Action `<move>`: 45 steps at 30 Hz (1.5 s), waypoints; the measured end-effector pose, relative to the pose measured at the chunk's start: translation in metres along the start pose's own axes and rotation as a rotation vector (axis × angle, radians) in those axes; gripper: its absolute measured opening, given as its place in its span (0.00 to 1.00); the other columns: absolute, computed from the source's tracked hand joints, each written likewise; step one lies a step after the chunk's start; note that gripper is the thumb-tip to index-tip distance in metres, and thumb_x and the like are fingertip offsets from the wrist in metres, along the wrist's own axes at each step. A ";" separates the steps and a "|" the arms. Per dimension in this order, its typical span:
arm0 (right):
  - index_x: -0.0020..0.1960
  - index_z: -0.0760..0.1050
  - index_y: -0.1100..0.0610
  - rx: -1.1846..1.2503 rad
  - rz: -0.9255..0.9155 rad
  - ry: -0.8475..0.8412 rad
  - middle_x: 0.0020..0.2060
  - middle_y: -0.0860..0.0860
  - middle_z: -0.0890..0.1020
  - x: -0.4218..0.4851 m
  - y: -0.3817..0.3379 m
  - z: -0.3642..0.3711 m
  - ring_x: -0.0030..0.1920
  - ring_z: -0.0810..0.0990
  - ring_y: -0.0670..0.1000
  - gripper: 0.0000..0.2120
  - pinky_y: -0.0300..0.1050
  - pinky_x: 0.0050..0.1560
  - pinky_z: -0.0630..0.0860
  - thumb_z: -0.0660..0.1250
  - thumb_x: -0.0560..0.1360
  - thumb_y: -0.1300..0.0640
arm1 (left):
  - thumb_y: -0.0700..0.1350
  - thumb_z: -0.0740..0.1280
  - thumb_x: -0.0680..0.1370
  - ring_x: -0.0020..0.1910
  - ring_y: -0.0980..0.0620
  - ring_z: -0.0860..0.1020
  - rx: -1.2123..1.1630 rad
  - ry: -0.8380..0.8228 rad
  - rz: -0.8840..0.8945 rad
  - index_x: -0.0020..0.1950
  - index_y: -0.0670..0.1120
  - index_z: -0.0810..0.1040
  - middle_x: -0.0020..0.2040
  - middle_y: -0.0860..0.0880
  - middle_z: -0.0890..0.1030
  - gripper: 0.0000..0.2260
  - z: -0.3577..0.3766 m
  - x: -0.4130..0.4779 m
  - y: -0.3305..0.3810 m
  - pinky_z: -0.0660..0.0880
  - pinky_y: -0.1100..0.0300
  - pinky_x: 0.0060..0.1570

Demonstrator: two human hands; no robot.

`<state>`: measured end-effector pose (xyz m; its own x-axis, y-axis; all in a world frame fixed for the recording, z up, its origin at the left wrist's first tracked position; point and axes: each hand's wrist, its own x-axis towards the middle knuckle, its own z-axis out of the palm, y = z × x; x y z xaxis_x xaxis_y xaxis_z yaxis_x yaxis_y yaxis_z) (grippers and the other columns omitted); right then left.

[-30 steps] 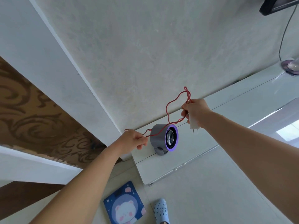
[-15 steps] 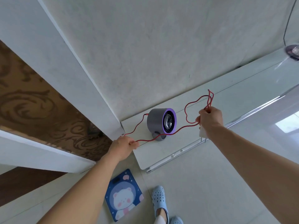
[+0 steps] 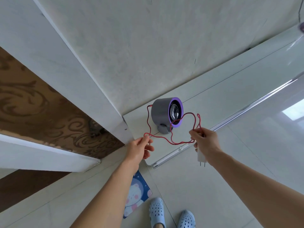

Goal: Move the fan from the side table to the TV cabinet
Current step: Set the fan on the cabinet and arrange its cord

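Now fan (image 3: 162, 112) sits near TV cabinet (image 3: 230, 92) edge, left hand (image 3: 138, 150) pinching its red cable (image 3: 174, 143), right hand (image 3: 206, 142) gripping cable loop and white plug (image 3: 201, 156); any tug could topple it.

The fan (image 3: 162, 112) has a grey matt plastic body. Its purple front ring (image 3: 169, 111) is smoother and a little glossy, and the centre piece shines like polished metal. The thin red cord (image 3: 174, 143) looks smooth, with a rubber-like coat. The plug (image 3: 201, 156) is plain white plastic with two small metal pins. The white counter (image 3: 230, 96) is smooth and glossy, with a shiny strip (image 3: 246, 109) along its lower edge. The wall (image 3: 148, 46) at the upper centre looks like matt, slightly rough plaster. The floor (image 3: 271, 137) tiles at the right are very glossy.
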<state>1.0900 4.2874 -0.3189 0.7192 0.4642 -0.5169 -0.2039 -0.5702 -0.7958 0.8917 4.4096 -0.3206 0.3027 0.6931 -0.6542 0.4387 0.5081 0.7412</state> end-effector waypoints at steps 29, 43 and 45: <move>0.49 0.74 0.49 0.017 -0.267 -0.075 0.35 0.50 0.75 -0.020 -0.011 0.001 0.31 0.71 0.49 0.06 0.44 0.33 0.69 0.59 0.80 0.51 | 0.44 0.55 0.84 0.38 0.47 0.83 -0.367 -0.061 -0.115 0.47 0.41 0.77 0.29 0.45 0.79 0.13 0.001 -0.003 0.001 0.73 0.59 0.39; 0.60 0.73 0.41 -1.015 -0.772 -0.460 0.47 0.44 0.77 -0.033 0.013 0.063 0.44 0.78 0.51 0.16 0.42 0.33 0.63 0.49 0.82 0.41 | 0.47 0.56 0.83 0.42 0.52 0.82 -0.592 -0.125 -0.159 0.54 0.45 0.80 0.40 0.47 0.85 0.13 -0.002 -0.001 -0.024 0.75 0.57 0.47; 0.58 0.74 0.43 -1.089 -0.765 -0.532 0.48 0.45 0.78 -0.033 0.012 0.065 0.45 0.78 0.51 0.16 0.43 0.34 0.64 0.49 0.82 0.42 | 0.47 0.58 0.83 0.43 0.49 0.80 -0.613 -0.104 -0.165 0.54 0.44 0.80 0.38 0.46 0.82 0.13 -0.007 0.000 -0.027 0.75 0.54 0.49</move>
<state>1.0210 4.3094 -0.3321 0.0384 0.9440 -0.3276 0.8897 -0.1816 -0.4190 0.8743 4.3991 -0.3395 0.3663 0.5432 -0.7555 -0.0675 0.8253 0.5607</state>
